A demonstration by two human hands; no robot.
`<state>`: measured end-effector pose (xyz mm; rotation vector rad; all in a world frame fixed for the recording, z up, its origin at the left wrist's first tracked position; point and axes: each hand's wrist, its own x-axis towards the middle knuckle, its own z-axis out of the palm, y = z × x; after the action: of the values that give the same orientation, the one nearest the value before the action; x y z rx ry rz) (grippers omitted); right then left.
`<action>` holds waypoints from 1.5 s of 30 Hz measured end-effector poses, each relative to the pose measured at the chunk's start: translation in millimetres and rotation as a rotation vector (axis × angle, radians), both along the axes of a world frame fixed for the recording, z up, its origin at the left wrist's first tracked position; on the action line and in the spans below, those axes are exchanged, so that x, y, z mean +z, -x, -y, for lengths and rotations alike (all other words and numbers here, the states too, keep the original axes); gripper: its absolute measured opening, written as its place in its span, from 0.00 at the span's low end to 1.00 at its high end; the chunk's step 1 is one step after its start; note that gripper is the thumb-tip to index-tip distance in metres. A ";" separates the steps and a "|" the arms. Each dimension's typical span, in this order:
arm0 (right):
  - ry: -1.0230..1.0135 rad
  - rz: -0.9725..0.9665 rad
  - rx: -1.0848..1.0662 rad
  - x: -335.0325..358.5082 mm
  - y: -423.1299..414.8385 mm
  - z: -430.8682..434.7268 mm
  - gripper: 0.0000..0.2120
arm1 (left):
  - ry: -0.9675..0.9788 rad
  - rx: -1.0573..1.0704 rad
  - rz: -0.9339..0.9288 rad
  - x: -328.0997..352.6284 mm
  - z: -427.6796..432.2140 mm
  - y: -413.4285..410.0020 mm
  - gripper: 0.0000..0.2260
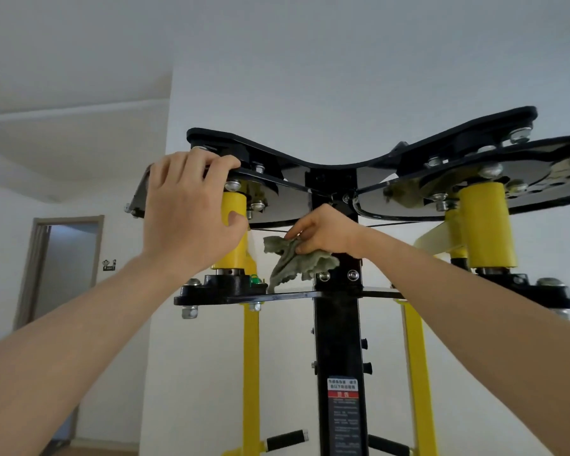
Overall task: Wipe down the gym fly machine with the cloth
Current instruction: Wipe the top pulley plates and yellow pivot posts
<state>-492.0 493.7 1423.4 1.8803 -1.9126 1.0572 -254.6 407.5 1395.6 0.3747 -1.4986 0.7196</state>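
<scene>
The fly machine's top (336,166) fills the middle of the view: black curved plates, yellow pivot cylinders and a black central post (338,340). My left hand (188,205) grips the edge of the left black plate, fingers curled over it and thumb against the left yellow cylinder (234,238). My right hand (323,230) holds a crumpled grey-green cloth (293,261) near the top of the central post, between the upper and lower plates. The cloth hangs down toward the lower black plate (277,296).
A right yellow cylinder (487,225) and the yellow arms (418,373) flank the post. A thin cable (405,223) runs under the upper plates. A warning label (343,413) is on the post. White walls stand behind, with a doorway (66,258) at left.
</scene>
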 end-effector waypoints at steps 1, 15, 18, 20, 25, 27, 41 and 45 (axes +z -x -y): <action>0.010 -0.010 0.021 1.7 -1.2 -1.7 0.13 | 0.006 0.000 0.000 -0.1 0.5 -0.1 0.26; -0.315 -0.326 0.068 -15.9 -18.8 -17.5 0.14 | -0.003 -0.020 0.014 1.1 0.2 -1.4 0.26; -0.358 -0.326 -0.041 -12.9 -1.3 -30.9 0.14 | 0.004 -0.029 0.012 1.1 0.8 -1.1 0.26; -0.375 -0.239 -0.067 -12.3 9.9 -38.0 0.14 | 0.006 -0.037 0.008 0.3 0.6 -0.1 0.26; -0.385 -0.030 0.065 -20.3 10.5 -35.5 0.14 | 0.011 -0.053 -0.001 -0.5 -0.9 -0.1 0.26; -0.364 0.014 0.109 -23.5 5.9 -29.2 0.14 | 0.008 -0.054 0.004 -0.8 -1.4 -0.6 0.25; -0.306 -0.019 -0.081 -22.5 12.4 -27.2 0.13 | 0.000 -0.054 0.026 -0.9 -1.1 -3.2 0.26; -0.329 0.000 -0.043 -21.5 8.8 -22.4 0.10 | -0.006 -0.044 0.034 -1.4 -1.9 -4.1 0.26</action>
<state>-500.8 516.1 1401.9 1.9892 -2.2278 0.7662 -250.5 409.4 1394.2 0.3348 -1.5369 0.6894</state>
